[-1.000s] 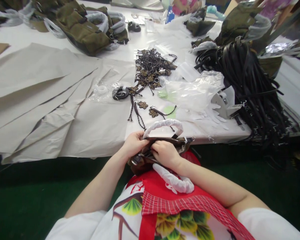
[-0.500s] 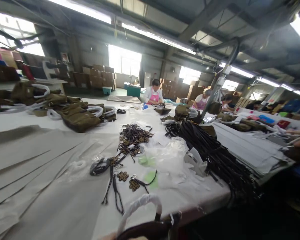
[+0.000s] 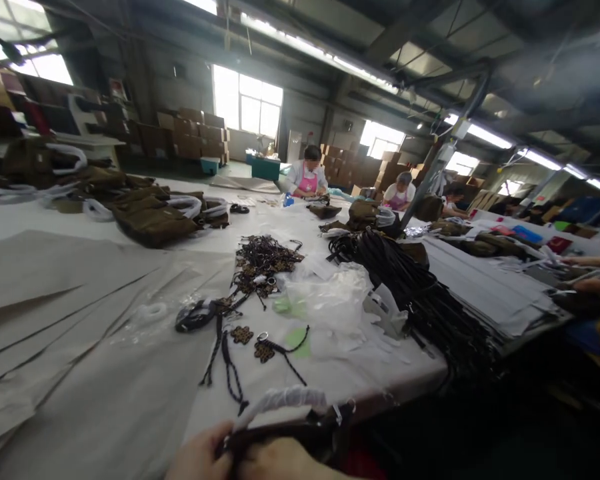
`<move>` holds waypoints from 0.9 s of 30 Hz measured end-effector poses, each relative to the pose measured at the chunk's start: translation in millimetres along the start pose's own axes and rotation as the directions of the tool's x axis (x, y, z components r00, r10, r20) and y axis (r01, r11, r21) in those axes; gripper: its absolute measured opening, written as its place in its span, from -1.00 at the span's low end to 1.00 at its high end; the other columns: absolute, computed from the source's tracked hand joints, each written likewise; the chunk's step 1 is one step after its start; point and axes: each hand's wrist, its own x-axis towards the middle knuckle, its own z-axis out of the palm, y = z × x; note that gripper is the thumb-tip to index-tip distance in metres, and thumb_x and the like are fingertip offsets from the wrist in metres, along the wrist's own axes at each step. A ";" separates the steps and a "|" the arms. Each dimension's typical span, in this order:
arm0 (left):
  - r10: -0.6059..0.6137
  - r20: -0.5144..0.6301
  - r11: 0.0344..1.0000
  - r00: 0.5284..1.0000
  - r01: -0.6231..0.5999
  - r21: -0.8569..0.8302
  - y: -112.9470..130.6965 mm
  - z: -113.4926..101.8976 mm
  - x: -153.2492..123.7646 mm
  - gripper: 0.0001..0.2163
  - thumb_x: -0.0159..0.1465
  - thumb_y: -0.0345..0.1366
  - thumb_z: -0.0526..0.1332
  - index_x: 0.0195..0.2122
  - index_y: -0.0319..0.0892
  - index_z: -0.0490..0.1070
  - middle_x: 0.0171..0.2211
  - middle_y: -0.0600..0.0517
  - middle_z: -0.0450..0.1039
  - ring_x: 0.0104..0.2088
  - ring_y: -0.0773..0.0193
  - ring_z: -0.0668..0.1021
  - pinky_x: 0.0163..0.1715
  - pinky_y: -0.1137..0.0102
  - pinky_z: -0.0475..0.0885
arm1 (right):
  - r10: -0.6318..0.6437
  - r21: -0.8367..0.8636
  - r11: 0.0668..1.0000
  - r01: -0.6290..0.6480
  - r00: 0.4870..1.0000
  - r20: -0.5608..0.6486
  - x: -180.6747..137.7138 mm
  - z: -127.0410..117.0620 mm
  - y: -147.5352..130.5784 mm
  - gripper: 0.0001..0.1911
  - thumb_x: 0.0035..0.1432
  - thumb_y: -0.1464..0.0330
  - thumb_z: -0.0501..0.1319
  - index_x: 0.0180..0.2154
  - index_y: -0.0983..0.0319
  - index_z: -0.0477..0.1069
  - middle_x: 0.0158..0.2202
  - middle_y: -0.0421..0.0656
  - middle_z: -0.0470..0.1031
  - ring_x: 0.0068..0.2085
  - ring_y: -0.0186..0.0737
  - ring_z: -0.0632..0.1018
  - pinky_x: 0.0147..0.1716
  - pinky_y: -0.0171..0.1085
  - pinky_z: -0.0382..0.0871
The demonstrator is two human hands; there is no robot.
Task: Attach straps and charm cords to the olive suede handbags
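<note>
At the near table edge, a dark handbag (image 3: pixel 323 430) stands with its handle (image 3: pixel 287 399) wrapped in white film and metal rings at its right end. My left hand (image 3: pixel 200 455) grips the bag's left rim, thumb and fingers closed round it. Blurred, my right hand (image 3: pixel 283 460) reaches over the bag's opening, its fingers hidden in the dark. Just beyond the bag lie a flower-shaped charm with a ring and braided cord (image 3: pixel 264 351), a second flower charm (image 3: pixel 241 335) and a looped braided cord (image 3: pixel 233 377). A heap of similar charms (image 3: pixel 265 260) lies farther back.
Clear plastic bags (image 3: pixel 330 300) lie at mid-table, beside a bundle of black straps (image 3: pixel 405 287) hanging over the right edge. Olive bags (image 3: pixel 153 217) are piled left, grey sheets (image 3: pixel 105 373) spread nearer. Co-workers in pink aprons (image 3: pixel 307 185) work across the table; another person's hand (image 3: pixel 593 285) is far right.
Both my hands have come further into view over the bag. The bag's handle now sits lower and flatter. The view has shifted slightly, and the table things appear a little higher.
</note>
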 end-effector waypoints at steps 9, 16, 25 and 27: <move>-0.028 0.012 0.983 1.000 0.030 -0.181 0.9 8.8 -1.8 -0.73 0.04 -0.32 0.11 -0.27 -0.14 0.54 -0.44 0.09 0.58 -0.41 0.20 0.54 -0.38 0.44 0.33 | 0.214 -0.019 0.977 -0.214 0.967 0.141 -29.2 -41.6 -28.7 -0.81 0.20 0.41 0.14 -0.21 0.27 0.51 -0.18 -0.05 0.56 -0.13 0.01 0.48 -0.20 -0.11 0.42; -0.035 -0.020 0.978 0.999 0.030 -0.205 3.2 10.1 -5.3 -0.74 0.02 -0.32 0.17 -0.28 -0.13 0.56 -0.49 0.09 0.53 -0.48 0.23 0.48 -0.45 0.43 0.27 | 0.176 0.080 0.980 -0.183 0.981 0.087 -36.5 -45.7 -27.9 -0.80 0.26 0.33 0.18 -0.18 0.24 0.56 -0.06 -0.06 0.53 0.09 0.02 0.35 0.11 -0.03 0.23; 0.130 0.247 0.985 0.960 -0.096 -0.145 9.9 -8.6 -24.3 -0.70 0.02 -0.38 0.16 -0.25 -0.10 0.60 -0.31 0.05 0.64 -0.26 0.15 0.58 -0.21 0.44 0.40 | 0.441 0.390 0.897 -0.205 0.433 -0.786 -72.8 -141.6 33.4 -0.64 0.34 0.29 0.05 -0.47 0.22 0.44 -0.49 -0.17 0.47 -0.42 -0.24 0.49 -0.35 -0.27 0.35; 0.134 0.247 0.991 0.960 -0.122 -0.064 15.8 -8.7 -29.5 -0.66 0.03 -0.42 0.13 -0.22 -0.08 0.59 -0.25 0.04 0.64 -0.23 0.16 0.59 -0.20 0.44 0.39 | 0.501 0.324 0.855 -0.405 0.488 -0.714 -68.3 -139.9 66.9 -0.61 0.36 0.27 0.01 -0.42 0.24 0.48 -0.48 -0.16 0.49 -0.43 -0.25 0.50 -0.36 -0.28 0.34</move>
